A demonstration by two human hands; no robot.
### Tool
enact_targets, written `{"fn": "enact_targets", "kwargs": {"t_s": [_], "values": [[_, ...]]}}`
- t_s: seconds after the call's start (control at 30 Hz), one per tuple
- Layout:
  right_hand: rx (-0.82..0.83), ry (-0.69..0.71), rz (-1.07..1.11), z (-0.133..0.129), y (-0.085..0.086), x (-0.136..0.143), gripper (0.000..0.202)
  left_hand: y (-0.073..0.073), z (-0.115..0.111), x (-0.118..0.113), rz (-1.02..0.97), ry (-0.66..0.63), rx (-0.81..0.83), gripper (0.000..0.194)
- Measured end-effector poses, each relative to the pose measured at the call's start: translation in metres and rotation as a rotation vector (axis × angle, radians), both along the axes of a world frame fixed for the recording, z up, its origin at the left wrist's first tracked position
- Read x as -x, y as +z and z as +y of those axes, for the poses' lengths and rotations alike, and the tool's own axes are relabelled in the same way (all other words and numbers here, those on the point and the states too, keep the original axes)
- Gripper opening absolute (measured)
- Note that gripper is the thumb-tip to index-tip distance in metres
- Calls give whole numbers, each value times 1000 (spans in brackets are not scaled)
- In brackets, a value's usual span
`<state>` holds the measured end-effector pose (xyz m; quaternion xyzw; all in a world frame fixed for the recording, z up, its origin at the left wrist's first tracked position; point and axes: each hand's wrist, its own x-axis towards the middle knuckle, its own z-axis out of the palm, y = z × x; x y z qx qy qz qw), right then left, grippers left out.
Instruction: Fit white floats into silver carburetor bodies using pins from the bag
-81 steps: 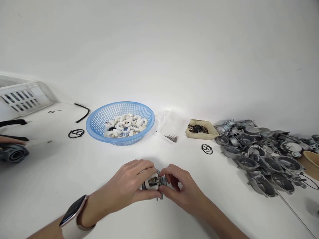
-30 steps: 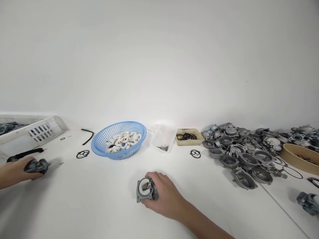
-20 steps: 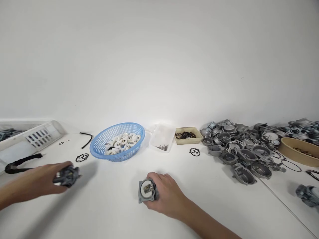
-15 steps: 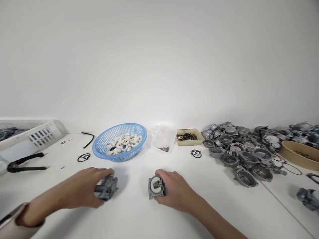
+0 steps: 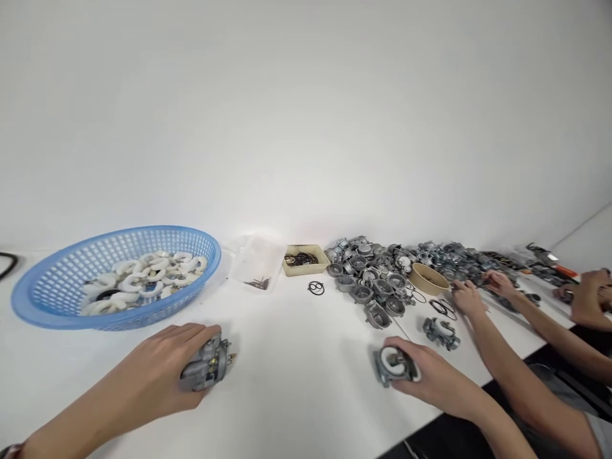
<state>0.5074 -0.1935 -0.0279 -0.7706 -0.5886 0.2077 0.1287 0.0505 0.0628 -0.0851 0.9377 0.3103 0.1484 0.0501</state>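
"Basket (image 5: 62,323), blue; what is near it?"

"Left hand (image 5: 157,366), wrapped round a grey metal casting (image 5: 203,366); right hand (image 5: 421,373), well apart, grips a second casting (image 5: 382,376) with a white curved piece (image 5: 388,364) inside; a third casting (image 5: 440,333) lies just beyond."

The left casting (image 5: 204,366) is half swallowed by the left grip (image 5: 160,366), and the right casting (image 5: 391,373) is part-masked by the right grip (image 5: 425,375)! A black strip (image 5: 14,261) is clipped at the left edge, a wristband (image 5: 10,450) at the corner; pins (image 5: 259,283) are too fine to be counted.
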Motion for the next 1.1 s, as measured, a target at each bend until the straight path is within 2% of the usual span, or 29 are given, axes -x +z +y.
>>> {"fn": "enact_targets", "kwargs": {"t_s": [0.17, 0.23, 0.37, 0.6, 0.77, 0.93, 1.03, 1.1], "values": [[-164, -313, -84, -56, -24, -70, 56, -14, 4, 12, -27, -3, 7, 64], [-281, -384, -104, -65, -33, -92, 53, -17, 5, 12, -21, -6, 0, 65], [-341, -476, -96, -65, -49, -118, 56, -20, 6, 10, -36, -6, 3, 66], [-399, -544, -106, -64, -58, -130, 67, -20, 5, 10, 7, 15, 44, 68], [-449, -548, -155, -66, -59, -120, 55, -16, 0, 8, -10, 20, 33, 61], [-466, -522, -197, -59, -55, -119, 51, -13, 1, 9, 19, 16, 64, 61], [-449, -518, -242, -55, -49, -127, 46, -12, 1, 9, 30, 22, 53, 62], [-422, -511, -279, -52, -46, -135, 51, -12, 0, 9, 15, 26, 48, 62]]}}
